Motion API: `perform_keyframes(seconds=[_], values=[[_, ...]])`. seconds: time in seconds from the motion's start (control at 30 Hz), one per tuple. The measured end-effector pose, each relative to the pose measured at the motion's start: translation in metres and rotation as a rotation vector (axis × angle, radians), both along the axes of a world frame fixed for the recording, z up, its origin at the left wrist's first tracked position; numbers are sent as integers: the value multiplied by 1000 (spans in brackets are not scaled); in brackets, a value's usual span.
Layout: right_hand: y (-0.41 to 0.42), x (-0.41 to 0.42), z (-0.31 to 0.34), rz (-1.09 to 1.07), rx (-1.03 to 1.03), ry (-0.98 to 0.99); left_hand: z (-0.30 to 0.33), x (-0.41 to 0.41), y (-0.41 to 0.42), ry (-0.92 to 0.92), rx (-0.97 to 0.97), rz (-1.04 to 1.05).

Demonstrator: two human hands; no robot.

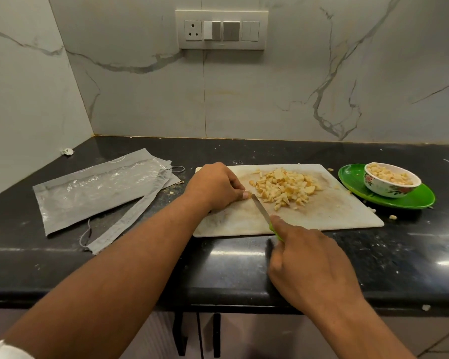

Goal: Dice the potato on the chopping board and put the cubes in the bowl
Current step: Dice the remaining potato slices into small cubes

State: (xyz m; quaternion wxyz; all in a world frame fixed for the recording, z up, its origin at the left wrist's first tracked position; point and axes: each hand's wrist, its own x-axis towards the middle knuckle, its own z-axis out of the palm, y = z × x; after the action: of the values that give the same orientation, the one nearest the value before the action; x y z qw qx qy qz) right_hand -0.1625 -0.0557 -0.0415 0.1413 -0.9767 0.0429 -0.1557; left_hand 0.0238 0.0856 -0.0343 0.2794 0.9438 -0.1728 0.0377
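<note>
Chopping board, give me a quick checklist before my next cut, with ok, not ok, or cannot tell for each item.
1. Knife held firmly by the right hand: ok, fingers wrap the green handle.
2. Left hand fingertips curled back from the blade: cannot tell, they sit right at the tip.
3. Potato piece under the left hand: cannot tell, mostly hidden.
4. Chopping board flat on the counter: ok.
5. Free cutting space: ok, the diced pile lies beyond the blade.
6. Bowl has room: not ok, it looks nearly full.
</note>
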Motion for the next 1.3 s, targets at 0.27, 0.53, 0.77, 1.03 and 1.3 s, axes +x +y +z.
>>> perform_keyframes(seconds=[0.27,0.53,0.77,1.03,1.3], values=[[10,25,-2,-40,24,-30,2,-2,4,30,14,-11],[2,6,-1,11,16,-12,4,1,0,60,19,5],[7,7,4,-56,15,-54,4,0,1,64,14,-9],[8,22,-4,22,5,-26,3,-4,0,26,13,15],[5,9,13,-2,-22,-75,4,-1,4,19,7,6]])
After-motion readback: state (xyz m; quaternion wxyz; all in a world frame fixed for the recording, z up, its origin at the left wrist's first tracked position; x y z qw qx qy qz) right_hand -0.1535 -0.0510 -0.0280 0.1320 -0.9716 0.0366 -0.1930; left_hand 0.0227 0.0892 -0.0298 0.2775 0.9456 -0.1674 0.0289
